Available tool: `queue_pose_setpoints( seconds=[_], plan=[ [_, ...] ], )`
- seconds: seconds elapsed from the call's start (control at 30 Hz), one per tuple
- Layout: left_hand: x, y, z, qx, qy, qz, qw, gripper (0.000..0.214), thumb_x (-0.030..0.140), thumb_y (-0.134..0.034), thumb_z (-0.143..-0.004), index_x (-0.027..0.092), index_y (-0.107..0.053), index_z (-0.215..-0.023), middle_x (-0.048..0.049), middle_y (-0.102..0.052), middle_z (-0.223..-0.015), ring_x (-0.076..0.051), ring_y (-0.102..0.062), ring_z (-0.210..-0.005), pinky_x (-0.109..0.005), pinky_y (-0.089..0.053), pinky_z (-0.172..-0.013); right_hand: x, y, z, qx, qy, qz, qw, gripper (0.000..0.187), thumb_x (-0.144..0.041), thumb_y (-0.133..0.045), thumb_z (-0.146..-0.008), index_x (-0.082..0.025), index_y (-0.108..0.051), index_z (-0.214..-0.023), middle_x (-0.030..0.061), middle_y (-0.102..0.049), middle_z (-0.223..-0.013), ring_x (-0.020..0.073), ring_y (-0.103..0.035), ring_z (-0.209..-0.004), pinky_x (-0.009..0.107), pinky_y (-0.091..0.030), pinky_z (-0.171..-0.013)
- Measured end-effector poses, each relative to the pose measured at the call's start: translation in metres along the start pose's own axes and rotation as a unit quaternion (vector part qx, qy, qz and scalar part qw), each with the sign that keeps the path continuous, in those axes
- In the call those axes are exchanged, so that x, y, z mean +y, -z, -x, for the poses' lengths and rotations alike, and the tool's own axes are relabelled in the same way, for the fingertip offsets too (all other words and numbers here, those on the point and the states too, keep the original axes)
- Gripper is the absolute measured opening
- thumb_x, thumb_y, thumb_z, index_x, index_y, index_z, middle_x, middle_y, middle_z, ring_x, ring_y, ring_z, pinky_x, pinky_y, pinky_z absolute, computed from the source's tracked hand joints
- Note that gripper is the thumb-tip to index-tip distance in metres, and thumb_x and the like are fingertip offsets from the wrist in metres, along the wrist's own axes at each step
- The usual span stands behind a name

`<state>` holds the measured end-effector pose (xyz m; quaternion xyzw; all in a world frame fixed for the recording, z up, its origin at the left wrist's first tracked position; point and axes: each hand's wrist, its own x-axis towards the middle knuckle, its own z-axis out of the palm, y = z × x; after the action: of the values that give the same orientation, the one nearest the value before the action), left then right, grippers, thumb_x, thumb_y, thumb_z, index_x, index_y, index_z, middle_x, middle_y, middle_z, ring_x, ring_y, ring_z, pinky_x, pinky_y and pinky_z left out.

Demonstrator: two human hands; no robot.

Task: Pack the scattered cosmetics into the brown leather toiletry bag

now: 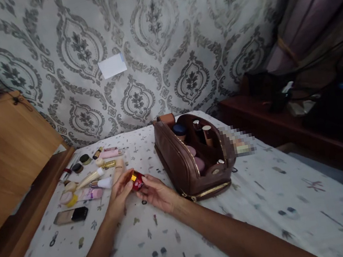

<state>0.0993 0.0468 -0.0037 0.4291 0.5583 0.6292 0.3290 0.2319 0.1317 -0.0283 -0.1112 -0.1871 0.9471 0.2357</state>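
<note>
Left hand: grasping the small red jar from its left side.
Right hand: pinching the same jar.
Jar: held just above the bed - open brown toiletry bag at 3 o'clock, cosmetic tubes at 9 o'clock.

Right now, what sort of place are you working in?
Likely a bedroom: printed bed sheet, wooden headboard, tied-back curtain. Left hand and right hand hold a small red jar by the open brown makeup bag.
</note>
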Motion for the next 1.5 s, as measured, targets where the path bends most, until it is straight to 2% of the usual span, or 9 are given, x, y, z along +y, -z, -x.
queue_pose_setpoints(
  seconds=[0.13, 0.3, 0.57, 0.77, 1.0, 1.13, 1.27, 1.4, 1.5],
  plan=[
    [0.001, 0.001, 0.001, 0.020, 0.001, 0.011, 1.000, 0.055, 0.050, -0.079, -0.073, 0.019, -0.068, -0.117, -0.0112, -0.068, -0.122, -0.029, -0.059, -0.119, -0.039, -0.043, -0.105, 0.001, 0.003, -0.001, -0.013, -0.007, 0.005, 1.000, 0.037, -0.027, -0.092, -0.061, -0.017, -0.066, -0.085, 0.0017, -0.075, -0.087, 0.0159, -0.069, -0.077, 0.039, -0.056, -0.083],
    [-0.001, -0.002, 0.003, 0.036, -0.012, 0.010, 0.999, 0.047, 0.047, -0.079, -0.075, 0.021, -0.067, -0.112, -0.0070, -0.069, -0.116, -0.025, -0.061, -0.113, -0.035, -0.046, -0.100, 0.001, 0.001, -0.002, -0.004, 0.009, 0.024, 1.000, 0.040, -0.032, -0.093, -0.058, -0.015, -0.068, -0.084, 0.0014, -0.075, -0.085, 0.0142, -0.068, -0.074, 0.033, -0.058, -0.078],
    [-0.001, 0.001, 0.005, 0.019, -0.026, -0.024, 0.999, 0.040, 0.047, -0.074, -0.080, 0.021, -0.066, -0.109, -0.0062, -0.068, -0.109, -0.024, -0.062, -0.106, -0.032, -0.048, -0.095, 0.000, 0.001, -0.001, -0.009, 0.013, 0.043, 0.999, 0.039, -0.034, -0.092, -0.061, -0.013, -0.069, -0.085, 0.0027, -0.075, -0.084, 0.0141, -0.068, -0.072, 0.032, -0.059, -0.075],
    [0.002, -0.005, 0.006, 0.035, -0.014, -0.019, 0.999, 0.050, 0.053, -0.074, -0.077, 0.022, -0.065, -0.116, -0.0083, -0.068, -0.119, -0.027, -0.060, -0.116, -0.036, -0.047, -0.101, 0.001, -0.001, 0.001, -0.009, 0.024, 0.028, 0.999, 0.039, -0.030, -0.092, -0.061, -0.015, -0.067, -0.086, 0.0022, -0.075, -0.086, 0.0148, -0.069, -0.077, 0.033, -0.060, -0.077],
    [0.002, -0.009, 0.008, 0.022, 0.005, -0.067, 0.998, 0.064, 0.050, -0.077, -0.075, 0.026, -0.056, -0.130, -0.0085, -0.057, -0.140, -0.030, -0.050, -0.133, -0.042, -0.039, -0.113, 0.001, -0.003, 0.002, -0.016, 0.032, 0.002, 0.999, 0.049, -0.029, -0.095, -0.056, -0.014, -0.066, -0.093, 0.0037, -0.075, -0.090, 0.0168, -0.071, -0.084, 0.036, -0.057, -0.086],
    [0.000, -0.010, 0.008, 0.057, -0.009, -0.097, 0.994, 0.065, 0.049, -0.078, -0.073, 0.026, -0.055, -0.129, -0.0091, -0.057, -0.138, -0.033, -0.052, -0.131, -0.046, -0.039, -0.113, 0.003, 0.000, -0.002, -0.015, 0.030, 0.009, 0.999, 0.054, -0.035, -0.096, -0.054, -0.015, -0.065, -0.094, 0.0044, -0.075, -0.090, 0.0180, -0.071, -0.084, 0.036, -0.056, -0.084],
    [-0.010, -0.008, 0.006, 0.097, -0.064, -0.145, 0.983, 0.063, 0.048, -0.079, -0.070, 0.028, -0.055, -0.125, -0.0084, -0.057, -0.135, -0.032, -0.052, -0.130, -0.047, -0.038, -0.114, 0.007, 0.004, -0.006, 0.010, 0.050, 0.021, 0.998, 0.055, -0.038, -0.096, -0.051, -0.016, -0.066, -0.092, 0.0035, -0.075, -0.084, 0.0177, -0.071, -0.076, 0.035, -0.056, -0.075],
    [-0.023, -0.002, 0.002, 0.097, -0.085, -0.203, 0.971, 0.066, 0.046, -0.079, -0.070, 0.027, -0.053, -0.128, -0.0084, -0.055, -0.136, -0.032, -0.049, -0.132, -0.046, -0.037, -0.115, 0.007, 0.005, -0.006, 0.021, 0.047, 0.023, 0.998, 0.056, -0.038, -0.097, -0.048, -0.016, -0.070, -0.093, 0.0031, -0.075, -0.083, 0.0162, -0.069, -0.073, 0.032, -0.055, -0.072],
    [-0.027, -0.001, 0.002, 0.081, -0.081, -0.242, 0.963, 0.066, 0.046, -0.077, -0.073, 0.024, -0.051, -0.130, -0.0096, -0.057, -0.133, -0.032, -0.054, -0.128, -0.049, -0.041, -0.112, 0.006, 0.005, -0.005, 0.000, 0.043, 0.030, 0.999, 0.056, -0.040, -0.095, -0.052, -0.015, -0.073, -0.097, 0.0052, -0.076, -0.089, 0.0171, -0.070, -0.079, 0.032, -0.055, -0.076]
  ],
)
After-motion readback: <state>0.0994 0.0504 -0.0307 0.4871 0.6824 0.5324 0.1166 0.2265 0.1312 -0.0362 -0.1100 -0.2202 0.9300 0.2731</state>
